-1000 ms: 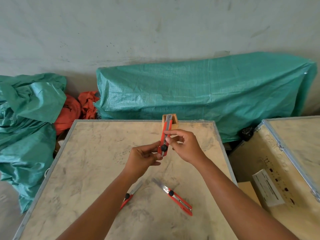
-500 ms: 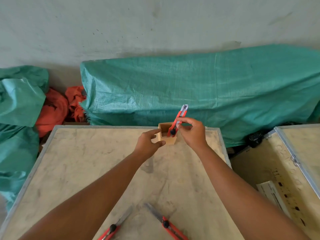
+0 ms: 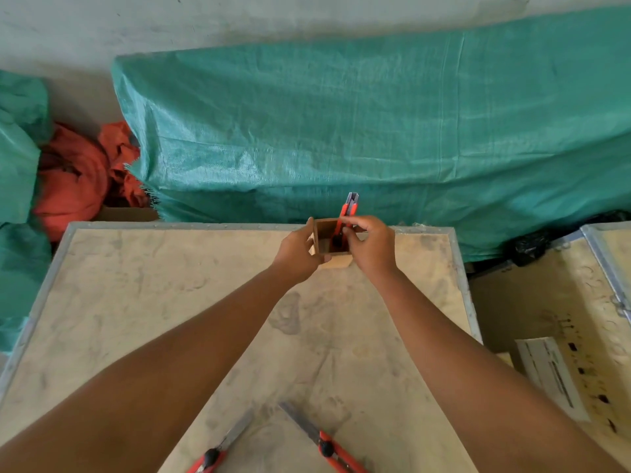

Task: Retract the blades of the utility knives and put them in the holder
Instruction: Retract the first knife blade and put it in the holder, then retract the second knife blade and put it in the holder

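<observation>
A small square wooden holder (image 3: 324, 235) stands at the far edge of the wooden table (image 3: 170, 302). My left hand (image 3: 297, 254) grips its left side. My right hand (image 3: 368, 247) pinches a red utility knife (image 3: 348, 213) that stands upright with its lower half inside the holder and its blade drawn in. Two more red utility knives lie near the front edge, one on the left (image 3: 218, 448) and one on the right (image 3: 324, 445), both with long blades sticking out.
A green tarp (image 3: 375, 124) covers a bulky shape behind the table. Orange cloth (image 3: 75, 179) and more green tarp lie at the left. A second crate top (image 3: 580, 319) with a white box (image 3: 549, 373) stands at the right.
The red knife has gone from above the holder's rim down into it, held by my right hand. My left hand has closed on the holder's side. The view has tilted down and forward.
</observation>
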A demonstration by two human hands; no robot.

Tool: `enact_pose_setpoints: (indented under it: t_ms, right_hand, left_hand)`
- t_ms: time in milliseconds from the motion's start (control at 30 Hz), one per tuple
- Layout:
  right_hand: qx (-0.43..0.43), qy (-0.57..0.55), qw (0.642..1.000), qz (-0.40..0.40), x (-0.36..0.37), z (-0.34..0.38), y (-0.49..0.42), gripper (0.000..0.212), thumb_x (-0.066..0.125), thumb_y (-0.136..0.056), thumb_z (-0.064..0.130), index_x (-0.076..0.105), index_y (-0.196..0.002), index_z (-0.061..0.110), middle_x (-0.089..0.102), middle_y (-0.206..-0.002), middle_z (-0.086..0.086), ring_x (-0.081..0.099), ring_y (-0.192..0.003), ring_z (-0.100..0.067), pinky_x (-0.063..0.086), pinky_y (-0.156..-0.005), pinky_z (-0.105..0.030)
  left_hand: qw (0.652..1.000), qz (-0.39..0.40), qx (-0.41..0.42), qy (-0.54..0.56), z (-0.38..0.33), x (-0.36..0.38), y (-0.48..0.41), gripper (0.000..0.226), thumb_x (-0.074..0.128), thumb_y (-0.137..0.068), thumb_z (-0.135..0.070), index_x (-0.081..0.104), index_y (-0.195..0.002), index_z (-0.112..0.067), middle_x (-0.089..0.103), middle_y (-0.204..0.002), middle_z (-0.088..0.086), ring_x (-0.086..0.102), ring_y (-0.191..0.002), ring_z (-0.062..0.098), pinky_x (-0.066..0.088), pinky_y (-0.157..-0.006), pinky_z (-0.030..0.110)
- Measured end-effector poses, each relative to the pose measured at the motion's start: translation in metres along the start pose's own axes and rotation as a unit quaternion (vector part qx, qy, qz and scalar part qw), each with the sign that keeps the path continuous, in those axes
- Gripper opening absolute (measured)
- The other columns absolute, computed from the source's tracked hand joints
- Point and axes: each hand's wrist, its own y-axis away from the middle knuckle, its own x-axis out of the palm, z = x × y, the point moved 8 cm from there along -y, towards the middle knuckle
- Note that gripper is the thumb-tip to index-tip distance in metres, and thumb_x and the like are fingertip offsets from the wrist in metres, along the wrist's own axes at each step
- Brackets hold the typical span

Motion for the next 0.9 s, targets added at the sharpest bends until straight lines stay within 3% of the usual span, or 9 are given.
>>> enact_pose_setpoints:
  t_ms: [133, 233, 300, 467, 633, 800, 900]
  right_hand:
    - [0.000, -0.005, 1.000, 0.000, -0.001, 0.001, 0.002, 0.026, 0.072, -0.087, -0.002, 0.080, -0.105, 0.014, 0.079, -0.103, -0.006, 0.070, -0.094, -0.016, 0.042, -0.087, -0.001]
    - [0.001, -0.009, 1.000, 0.005, -0.005, 0.005, 0.009, 0.026, 0.073, -0.087, 0.000, 0.080, -0.108, 0.014, 0.078, -0.111, -0.008, 0.070, -0.105, -0.020, 0.053, -0.097, -0.026]
    - [0.018, -0.010, 1.000, 0.002, -0.010, 0.006, 0.018, 0.027, 0.074, -0.087, 0.002, 0.079, -0.110, 0.015, 0.075, -0.118, -0.011, 0.067, -0.114, -0.023, 0.050, -0.104, -0.033]
    - [0.015, 0.021, 1.000, -0.001, -0.022, 0.025, 0.057, 0.022, 0.075, -0.087, 0.003, 0.080, -0.106, 0.014, 0.075, -0.112, -0.010, 0.067, -0.110, -0.027, 0.048, -0.100, -0.031]
    - [0.060, 0.005, 0.996, 0.068, -0.002, 0.047, 0.124, 0.021, 0.073, -0.090, 0.010, 0.077, -0.110, 0.016, 0.073, -0.116, -0.004, 0.068, -0.095, -0.020, 0.043, -0.078, -0.008]
    - [0.122, -0.023, 0.973, 0.193, 0.057, 0.063, 0.219, 0.022, 0.071, -0.091, 0.013, 0.076, -0.111, 0.020, 0.075, -0.115, 0.000, 0.071, -0.093, -0.015, 0.056, -0.085, -0.021]
    - [0.160, -0.034, 0.956, 0.244, 0.086, 0.069, 0.270, 0.024, 0.071, -0.091, 0.014, 0.075, -0.114, 0.021, 0.072, -0.112, 0.002, 0.069, -0.094, -0.009, 0.051, -0.078, -0.012]
  left_hand:
    - [1.000, 0.002, -0.012, 0.026, 0.003, 0.000, -0.002, 0.092, 0.080, -0.078, -0.003, 0.029, -0.153, -0.015, 0.048, -0.151, 0.005, 0.049, -0.136, 0.027, 0.047, -0.107, 0.041]
    - [0.999, -0.003, -0.012, 0.032, 0.003, -0.001, 0.005, 0.088, 0.081, -0.078, -0.009, 0.033, -0.152, -0.019, 0.049, -0.150, 0.003, 0.049, -0.136, 0.029, 0.047, -0.108, 0.044]
    - [1.000, -0.016, -0.009, 0.023, 0.002, -0.005, 0.015, 0.082, 0.079, -0.081, -0.017, 0.037, -0.150, -0.022, 0.050, -0.150, 0.003, 0.050, -0.135, 0.029, 0.047, -0.107, 0.043]
    - [0.999, -0.043, -0.015, -0.002, 0.012, -0.027, 0.059, 0.060, 0.072, -0.088, -0.025, 0.049, -0.143, -0.024, 0.052, -0.149, 0.000, 0.055, -0.131, 0.023, 0.050, -0.083, 0.027]
    - [0.998, -0.055, -0.030, 0.004, 0.045, -0.062, 0.127, 0.052, 0.071, -0.089, -0.026, 0.054, -0.138, -0.023, 0.054, -0.146, -0.002, 0.057, -0.128, 0.021, 0.050, -0.097, 0.034]
    - [0.996, -0.072, -0.060, -0.004, 0.112, -0.092, 0.210, 0.052, 0.073, -0.087, -0.026, 0.057, -0.135, -0.017, 0.061, -0.138, 0.002, 0.060, -0.122, 0.022, 0.047, -0.092, 0.027]
    - [0.994, -0.068, -0.083, -0.037, 0.147, -0.100, 0.246, 0.053, 0.072, -0.087, -0.027, 0.057, -0.136, -0.015, 0.062, -0.137, 0.004, 0.060, -0.124, 0.024, 0.049, -0.100, 0.032]
